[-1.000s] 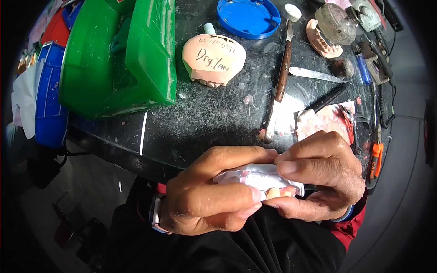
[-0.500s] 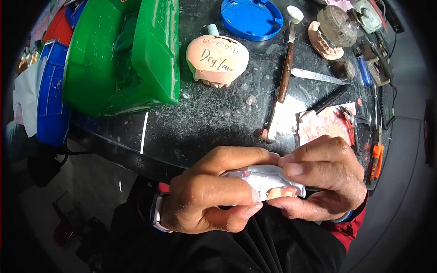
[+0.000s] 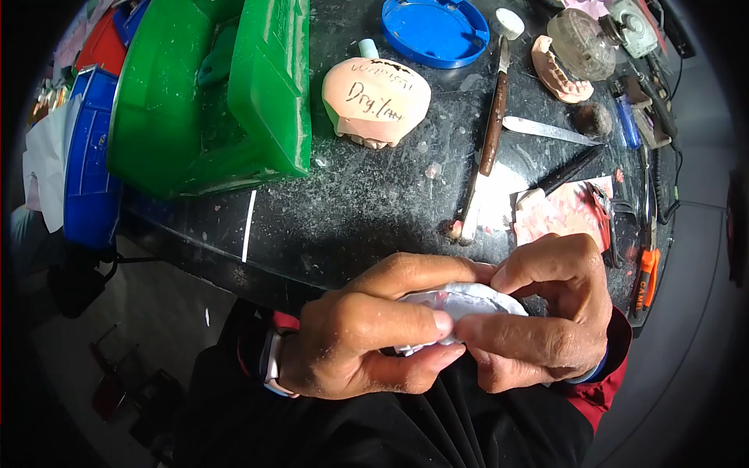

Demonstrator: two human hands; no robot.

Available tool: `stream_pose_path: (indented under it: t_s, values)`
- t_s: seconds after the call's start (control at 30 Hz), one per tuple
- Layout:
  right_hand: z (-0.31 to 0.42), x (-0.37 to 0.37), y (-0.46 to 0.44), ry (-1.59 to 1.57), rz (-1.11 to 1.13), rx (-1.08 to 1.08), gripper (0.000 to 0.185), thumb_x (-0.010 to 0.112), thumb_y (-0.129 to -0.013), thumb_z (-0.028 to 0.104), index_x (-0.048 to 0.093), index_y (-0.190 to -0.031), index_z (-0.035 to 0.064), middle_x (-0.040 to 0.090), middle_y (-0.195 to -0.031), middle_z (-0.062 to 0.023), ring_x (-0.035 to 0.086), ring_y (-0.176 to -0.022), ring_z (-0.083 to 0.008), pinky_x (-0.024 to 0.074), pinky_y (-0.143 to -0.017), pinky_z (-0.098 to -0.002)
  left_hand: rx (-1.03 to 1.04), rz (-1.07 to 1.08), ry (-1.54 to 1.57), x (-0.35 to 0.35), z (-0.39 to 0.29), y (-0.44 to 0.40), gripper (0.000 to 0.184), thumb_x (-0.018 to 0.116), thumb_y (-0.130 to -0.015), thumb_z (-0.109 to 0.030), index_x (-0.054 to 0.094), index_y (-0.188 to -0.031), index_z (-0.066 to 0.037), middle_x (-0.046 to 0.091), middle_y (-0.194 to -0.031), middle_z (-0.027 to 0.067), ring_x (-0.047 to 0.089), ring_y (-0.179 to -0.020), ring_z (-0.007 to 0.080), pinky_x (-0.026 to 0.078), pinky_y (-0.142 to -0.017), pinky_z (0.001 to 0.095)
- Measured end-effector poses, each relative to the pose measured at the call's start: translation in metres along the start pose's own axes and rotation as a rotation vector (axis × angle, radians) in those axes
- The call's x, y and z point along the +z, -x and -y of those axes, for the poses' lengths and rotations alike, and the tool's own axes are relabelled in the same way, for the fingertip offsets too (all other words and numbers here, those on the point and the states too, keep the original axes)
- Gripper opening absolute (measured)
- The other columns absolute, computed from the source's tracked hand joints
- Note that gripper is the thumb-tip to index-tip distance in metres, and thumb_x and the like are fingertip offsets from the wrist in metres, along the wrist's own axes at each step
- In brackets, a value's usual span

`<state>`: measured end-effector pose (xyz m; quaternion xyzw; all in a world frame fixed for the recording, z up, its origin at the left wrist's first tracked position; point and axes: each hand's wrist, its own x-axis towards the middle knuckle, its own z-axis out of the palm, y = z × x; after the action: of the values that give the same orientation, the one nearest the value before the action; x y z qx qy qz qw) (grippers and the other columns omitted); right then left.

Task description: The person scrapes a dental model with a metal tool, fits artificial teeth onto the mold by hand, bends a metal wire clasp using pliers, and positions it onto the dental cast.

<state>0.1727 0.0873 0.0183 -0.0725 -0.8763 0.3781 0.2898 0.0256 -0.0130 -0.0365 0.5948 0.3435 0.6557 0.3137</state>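
hands [image 3: 460,331] — pinching silvery foil piece [image 3: 468,298]

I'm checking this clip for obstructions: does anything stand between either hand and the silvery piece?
Nothing visible does. The left hand and the right hand both hold the silvery piece directly in bare fingers. Fingers cover part of it, so I cannot tell what lies behind them.

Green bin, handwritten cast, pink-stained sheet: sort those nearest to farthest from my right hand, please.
1. Pink-stained sheet: just beyond your right hand.
2. Handwritten cast: farther forward, to the left.
3. Green bin: farthest, on the left side of the bench.
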Motion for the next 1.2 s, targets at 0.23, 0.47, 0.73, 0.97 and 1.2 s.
stream_pose_path:
  t_s: [0.23,0.47,0.73,0.97,1.2]
  values:
    - [0.000,-0.001,0.001,0.022,0.028,0.018,0.021,0.075,-0.066,0.017,0.067,-0.083,0.0095,0.049,-0.084,-0.0128,0.053,-0.068,-0.0165,0.0449,-0.051,-0.0218,-0.078,0.179,-0.109,-0.011,-0.010,-0.005,0.032,0.056,-0.085,-0.010,0.027,-0.098,-0.006,0.050,-0.096,0.0335,0.063,-0.076,0.0314,0.056,-0.063,0.0346]
    - [-0.002,0.000,0.003,0.002,0.020,-0.025,0.020,0.075,-0.067,0.018,0.066,-0.083,0.0101,0.049,-0.083,-0.0127,0.052,-0.064,-0.0158,0.0422,-0.049,-0.0220,0.007,0.096,-0.124,-0.007,-0.006,-0.006,0.030,0.056,-0.085,-0.013,0.030,-0.098,-0.007,0.052,-0.092,0.0330,0.063,-0.072,0.0301,0.056,-0.060,0.0348]
    - [-0.005,0.002,0.003,-0.021,0.021,-0.060,0.019,0.075,-0.067,0.018,0.066,-0.082,0.0101,0.048,-0.084,-0.0123,0.052,-0.062,-0.0149,0.0413,-0.049,-0.0222,-0.072,-0.020,0.005,-0.004,-0.010,0.000,0.039,0.074,-0.065,0.002,0.048,-0.092,-0.005,0.053,-0.102,0.0299,0.062,-0.083,0.0298,0.054,-0.062,0.0333]
    - [0.001,0.003,0.004,0.002,0.011,0.027,0.018,0.074,-0.067,0.019,0.065,-0.079,0.0083,0.046,-0.084,-0.0119,0.051,-0.062,-0.0141,0.0452,-0.051,-0.0231,-0.221,0.223,0.032,-0.017,-0.017,-0.008,0.038,0.066,-0.075,-0.003,0.035,-0.096,-0.005,0.052,-0.100,0.0296,0.062,-0.082,0.0304,0.055,-0.067,0.0332]
    - [0.000,0.009,0.007,-0.092,-0.069,-0.030,0.023,0.078,-0.063,0.015,0.062,-0.078,0.0075,0.045,-0.084,-0.0121,0.052,-0.062,-0.0156,0.0510,-0.055,-0.0256,-0.158,0.254,0.166,-0.022,-0.014,-0.016,0.047,0.063,-0.076,0.002,0.021,-0.097,-0.004,0.050,-0.097,0.0361,0.062,-0.084,0.0357,0.055,-0.071,0.0364]
